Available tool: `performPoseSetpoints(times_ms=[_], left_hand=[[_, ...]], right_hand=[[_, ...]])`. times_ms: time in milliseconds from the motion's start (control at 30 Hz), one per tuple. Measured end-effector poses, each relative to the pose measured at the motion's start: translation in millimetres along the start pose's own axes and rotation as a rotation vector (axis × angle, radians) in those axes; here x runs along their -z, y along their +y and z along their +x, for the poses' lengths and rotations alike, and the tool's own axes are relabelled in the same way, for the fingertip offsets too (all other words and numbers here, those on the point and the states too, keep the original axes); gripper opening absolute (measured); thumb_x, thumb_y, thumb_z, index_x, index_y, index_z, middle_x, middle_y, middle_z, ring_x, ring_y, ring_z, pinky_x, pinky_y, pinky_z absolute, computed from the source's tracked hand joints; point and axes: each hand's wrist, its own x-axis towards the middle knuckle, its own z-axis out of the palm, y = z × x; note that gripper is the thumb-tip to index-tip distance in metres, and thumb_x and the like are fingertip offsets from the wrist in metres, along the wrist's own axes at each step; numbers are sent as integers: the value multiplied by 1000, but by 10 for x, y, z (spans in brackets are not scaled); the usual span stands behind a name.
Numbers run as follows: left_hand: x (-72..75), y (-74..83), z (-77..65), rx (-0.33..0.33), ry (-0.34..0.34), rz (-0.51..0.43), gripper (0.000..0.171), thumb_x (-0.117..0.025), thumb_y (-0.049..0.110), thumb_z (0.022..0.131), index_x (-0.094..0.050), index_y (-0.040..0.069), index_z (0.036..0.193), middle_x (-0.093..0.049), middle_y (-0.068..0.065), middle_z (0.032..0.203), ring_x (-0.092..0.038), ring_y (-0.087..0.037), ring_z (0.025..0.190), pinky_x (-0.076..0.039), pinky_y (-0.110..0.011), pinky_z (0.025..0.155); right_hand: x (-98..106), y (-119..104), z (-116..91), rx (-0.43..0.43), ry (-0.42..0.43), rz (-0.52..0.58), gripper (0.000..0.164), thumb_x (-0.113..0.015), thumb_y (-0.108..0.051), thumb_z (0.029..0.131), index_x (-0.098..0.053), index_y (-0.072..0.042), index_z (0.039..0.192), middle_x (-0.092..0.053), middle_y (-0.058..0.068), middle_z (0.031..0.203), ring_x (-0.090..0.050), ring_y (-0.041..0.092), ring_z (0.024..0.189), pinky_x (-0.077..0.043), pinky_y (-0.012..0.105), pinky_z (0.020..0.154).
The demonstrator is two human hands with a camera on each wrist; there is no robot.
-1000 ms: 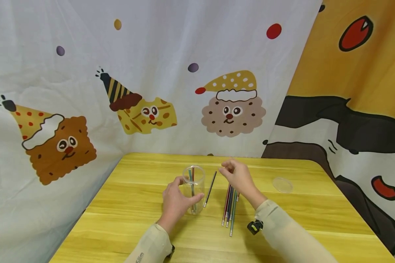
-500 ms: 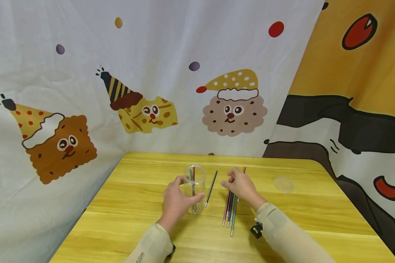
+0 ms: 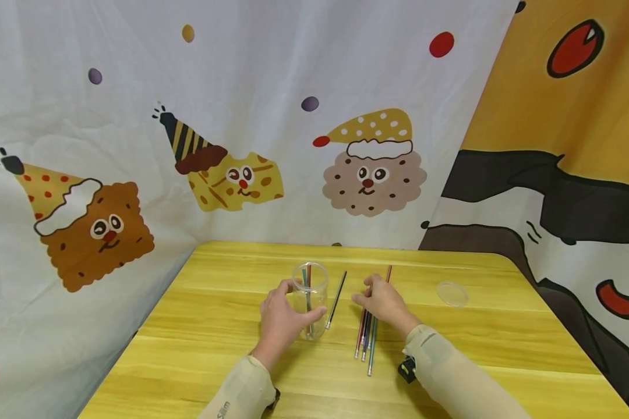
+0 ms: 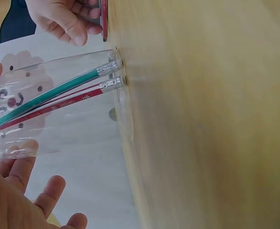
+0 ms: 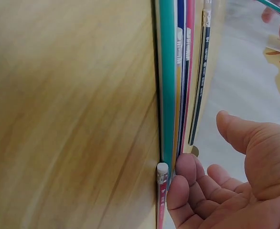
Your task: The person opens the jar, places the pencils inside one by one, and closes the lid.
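Note:
In the head view my left hand (image 3: 283,320) grips a clear plastic jar (image 3: 320,295) standing upright on the table. Inside the jar lean a teal pencil (image 4: 49,94) and a red pencil (image 4: 66,101), eraser ends down. My right hand (image 3: 388,302) is over a bundle of pencils (image 3: 372,349) lying to the right of the jar. In the right wrist view its loosely bent fingertips touch the bundle, while the thumb stands apart. A red pencil with a white eraser (image 5: 162,169) lies beside those fingers. Between jar and bundle lies a single dark pencil (image 3: 336,299).
A clear round lid (image 3: 453,294) lies on the wooden table (image 3: 503,337), right of my right hand. Behind the table hangs a white cloth (image 3: 241,70) printed with cartoon figures.
My right hand has come down and nearer, from beyond the bundle onto the pencils. A red pencil's end now shows past that hand. The left hand and jar have stayed put.

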Motion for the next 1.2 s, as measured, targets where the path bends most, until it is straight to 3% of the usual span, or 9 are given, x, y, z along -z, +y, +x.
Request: performPoseSetpoints(times_ms=[367, 667, 967, 1200], left_hand=[[7, 13, -2, 5, 4, -5, 77, -99, 52, 70, -65, 22, 132, -68, -4, 132, -54, -40, 134, -43, -66, 111], [6, 13, 1, 5, 10, -8, 79, -100, 52, 69, -65, 22, 133, -68, -4, 133, -54, -42, 134, -45, -66, 110], [14, 15, 2, 4, 12, -6, 78, -100, 50, 69, -65, 21, 132, -68, -4, 132, -55, -41, 134, -43, -68, 111], [2, 20, -2, 3, 10, -3, 77, -100, 50, 69, -65, 22, 132, -68, -4, 132, -55, -41, 134, -43, -67, 111]], right_hand=[[-33, -1, 14, -1, 1, 0, 59, -78, -36, 99, -58, -1, 142, -75, 12, 117, -73, 24, 96, -63, 43, 82], [-19, 75, 0, 13, 2, 6, 55, -77, -34, 100, -59, 1, 139, -70, 9, 104, -63, 19, 83, -53, 33, 70], [2, 187, -27, 117, 32, 31, 40, -73, -8, 101, -60, 2, 137, -70, 10, 100, -63, 18, 80, -53, 32, 67], [47, 254, -61, 73, 41, 43, 42, -70, 12, 94, -62, 2, 134, -65, 10, 97, -58, 18, 79, -50, 26, 62]])
